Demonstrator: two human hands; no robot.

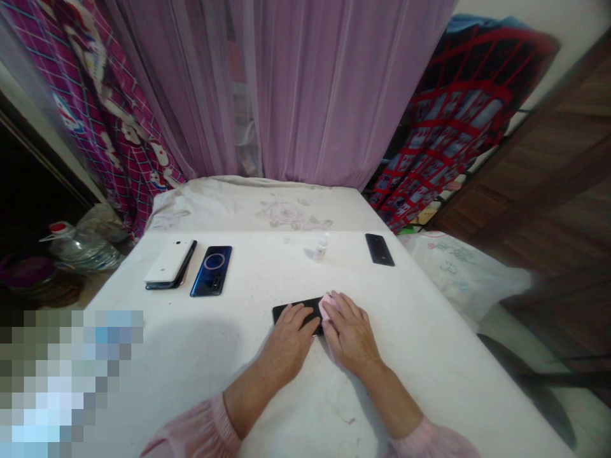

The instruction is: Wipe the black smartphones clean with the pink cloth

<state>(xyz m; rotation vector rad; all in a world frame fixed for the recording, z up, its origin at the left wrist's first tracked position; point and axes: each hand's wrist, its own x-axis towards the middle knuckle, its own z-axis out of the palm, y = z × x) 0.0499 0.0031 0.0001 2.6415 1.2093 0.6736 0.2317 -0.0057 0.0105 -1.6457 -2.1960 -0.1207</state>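
Observation:
A black smartphone (312,304) lies flat on the table, its long side running left to right in front of me. My left hand (291,343) rests over its left half, fingers on the surface and thumb at the near edge, holding it in place. Pressed under the fingers of my right hand (353,334) is a small pink cloth (327,308), which touches the phone's right end. My right hand and the cloth cover that end.
A small white bottle (321,248) stands beyond the phone. To the left lie a blue phone (211,272) and a stack topped by a white phone (168,262). Another black phone (380,249) is near the right edge of the white-covered table (405,356).

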